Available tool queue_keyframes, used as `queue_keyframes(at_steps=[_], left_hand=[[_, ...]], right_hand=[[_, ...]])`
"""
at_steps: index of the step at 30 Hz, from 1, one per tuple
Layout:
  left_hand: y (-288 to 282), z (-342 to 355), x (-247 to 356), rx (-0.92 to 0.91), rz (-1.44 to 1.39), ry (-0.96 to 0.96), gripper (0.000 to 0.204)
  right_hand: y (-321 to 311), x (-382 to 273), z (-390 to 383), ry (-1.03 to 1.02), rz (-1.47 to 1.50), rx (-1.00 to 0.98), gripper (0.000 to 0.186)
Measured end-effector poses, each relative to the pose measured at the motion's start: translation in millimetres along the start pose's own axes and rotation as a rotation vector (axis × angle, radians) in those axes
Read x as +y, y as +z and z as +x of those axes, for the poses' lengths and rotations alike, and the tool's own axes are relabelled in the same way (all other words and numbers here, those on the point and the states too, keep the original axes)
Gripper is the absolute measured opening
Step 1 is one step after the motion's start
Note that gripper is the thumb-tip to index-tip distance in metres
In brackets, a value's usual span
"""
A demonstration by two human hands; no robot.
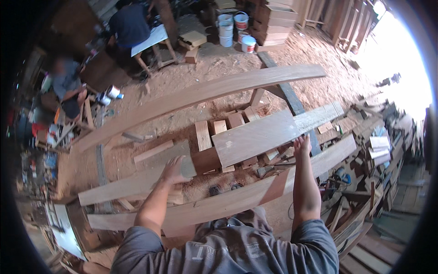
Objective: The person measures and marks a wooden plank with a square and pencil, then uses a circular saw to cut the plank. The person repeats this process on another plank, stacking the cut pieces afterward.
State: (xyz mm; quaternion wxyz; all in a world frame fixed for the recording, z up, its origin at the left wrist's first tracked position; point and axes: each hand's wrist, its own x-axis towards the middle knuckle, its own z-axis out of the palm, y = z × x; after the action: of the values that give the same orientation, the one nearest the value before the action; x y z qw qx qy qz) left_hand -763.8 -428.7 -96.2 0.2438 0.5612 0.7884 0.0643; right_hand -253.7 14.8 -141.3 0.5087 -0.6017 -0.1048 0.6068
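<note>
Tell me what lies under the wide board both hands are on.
Under the wide board short wood blocks stick out at its far and near edges. The left hand and right hand rest at its ends. What bears its middle is covered.

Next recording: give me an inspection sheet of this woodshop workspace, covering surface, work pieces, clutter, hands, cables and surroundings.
Surface: sawdust-covered floor under a low frame of long planks.
Job's things: wide board lying across the frame, its left end over short wood blocks; a long plank runs in front of it.
Clutter: offcuts and sawdust beneath the boards; stacked timber scraps on the right.
Hands: left hand rests on the long plank, no closed grip; right hand is flat at the wide board's near edge, fingers open.
Cables: a thin cord hangs by the right forearm.
Surroundings: white buckets, two other people at benches far left, bright doorway at right.
</note>
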Motion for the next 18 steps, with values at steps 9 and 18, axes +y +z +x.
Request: queue_keyframes(at_steps=[9,18], left_hand=[[-75,125,-15,0.443,0.107,-0.087,0.117],[-138,267,4,0.167,0.539,-0.12,0.104]], right_hand=[[-51,133,-248,-1.082,-1.423,-0.351,0.039],[-27,120,-281,-0.965,-1.608,-0.333,0.041]])
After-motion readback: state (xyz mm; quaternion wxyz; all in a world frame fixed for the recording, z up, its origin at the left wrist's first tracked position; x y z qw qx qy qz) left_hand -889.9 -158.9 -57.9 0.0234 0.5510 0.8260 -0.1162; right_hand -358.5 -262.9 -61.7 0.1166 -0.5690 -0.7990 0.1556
